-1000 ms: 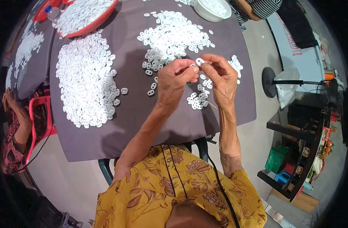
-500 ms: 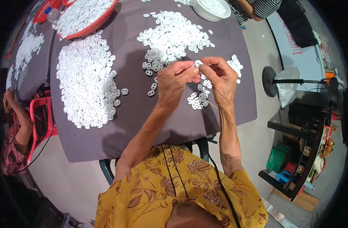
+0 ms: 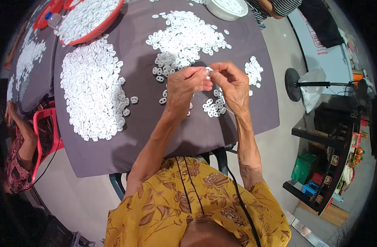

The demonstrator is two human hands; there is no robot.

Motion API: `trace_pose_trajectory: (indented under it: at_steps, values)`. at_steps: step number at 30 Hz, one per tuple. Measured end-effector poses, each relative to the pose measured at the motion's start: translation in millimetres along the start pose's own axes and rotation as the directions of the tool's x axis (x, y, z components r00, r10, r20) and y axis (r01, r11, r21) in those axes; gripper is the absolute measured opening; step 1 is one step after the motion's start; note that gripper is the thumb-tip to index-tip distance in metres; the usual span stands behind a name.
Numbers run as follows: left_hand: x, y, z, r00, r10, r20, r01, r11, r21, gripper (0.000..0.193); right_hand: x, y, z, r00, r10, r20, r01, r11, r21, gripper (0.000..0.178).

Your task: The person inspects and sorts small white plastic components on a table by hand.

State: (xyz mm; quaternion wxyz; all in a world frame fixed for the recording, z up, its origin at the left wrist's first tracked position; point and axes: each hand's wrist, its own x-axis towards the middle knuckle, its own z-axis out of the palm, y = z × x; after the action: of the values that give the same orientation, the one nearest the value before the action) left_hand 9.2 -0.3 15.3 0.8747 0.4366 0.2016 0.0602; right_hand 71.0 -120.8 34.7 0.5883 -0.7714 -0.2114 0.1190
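Above the table, my left hand (image 3: 181,88) and my right hand (image 3: 234,88) meet at the fingertips. Between them they pinch one small white oval plastic piece (image 3: 209,70), partly covered by thumbs and fingers. Both hands are closed on it. Just beyond the hands spreads a large heap of similar white pieces (image 3: 186,37), each with two slots. Under my right hand lies a small cluster of these pieces (image 3: 213,108), next to a thin pale stick (image 3: 229,110). Tiny thin bits (image 3: 198,94) on the cloth below the hands are too small to name.
A long heap of white pieces (image 3: 91,94) covers the table's left side, below a red basket (image 3: 96,34) full of them. At the far edge stands a white bowl (image 3: 227,15); a small pile (image 3: 253,72) lies right. Other people sit at left and far right.
Both hands have shifted slightly left, still joined at the fingertips. The white piece between them has turned and is more covered by my fingers.
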Motion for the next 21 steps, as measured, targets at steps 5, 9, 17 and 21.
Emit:
trace_pose_trajectory:
  at_steps: [5,9,17,21]
  values:
    - [2,-8,-3,1.0,-0.011,-0.021,0.011,1.0,0.0,0.027,-2,-9,5,0.923,-0.361,0.136,0.376,0.76,-0.53,0.03]
    - [3,-8,0,0.998,-0.053,-0.03,0.052,0.998,-0.037,0.027,0,0,7,0.908,-0.404,0.109,0.399,0.756,-0.519,0.029]
    - [6,-9,-6,0.997,-0.08,0.024,0.079,0.997,0.019,0.027,-1,3,5,0.895,-0.422,0.146,0.431,0.734,-0.525,0.027]
    - [7,-13,-6,0.997,-0.072,0.035,0.071,0.997,0.027,0.027,-1,4,4,0.916,-0.379,0.135,0.393,0.771,-0.501,0.026]
